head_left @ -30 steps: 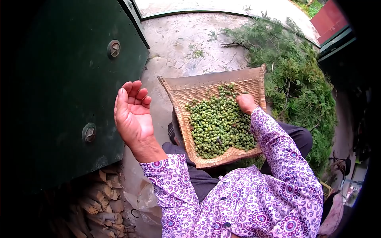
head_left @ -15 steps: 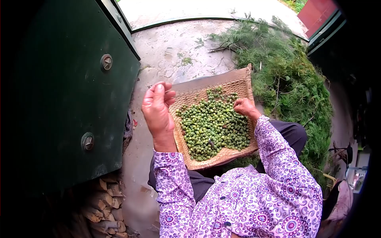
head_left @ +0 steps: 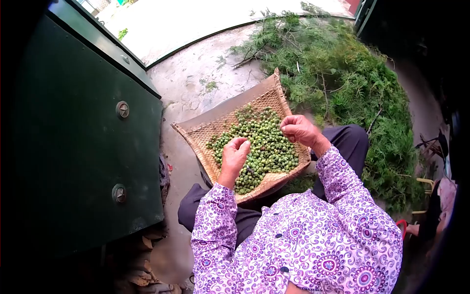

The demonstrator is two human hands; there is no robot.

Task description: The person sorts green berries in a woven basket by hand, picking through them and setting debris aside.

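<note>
A woven basket tray (head_left: 198,128) rests across my lap, with a heap of small green cones or berries (head_left: 259,139) spread in it. Over the left part of the heap is my left hand (head_left: 235,158), its thumb and fingertips pinched together. My right hand (head_left: 299,131) hovers at the heap's right edge, also closed in a pinch. Whatever sits between the fingertips of either hand is too small or hidden to make out.
Green leafy branches (head_left: 352,93) lie piled on the floor to the right and front. A dark green metal door (head_left: 88,142) stands at the left, with split firewood (head_left: 139,278) below it. Part of another person's hand (head_left: 412,229) shows at the far right.
My left hand has come from beside the tray to over the heap, and its fingers have closed. My right hand has lifted a little from the heap. The view has turned.
</note>
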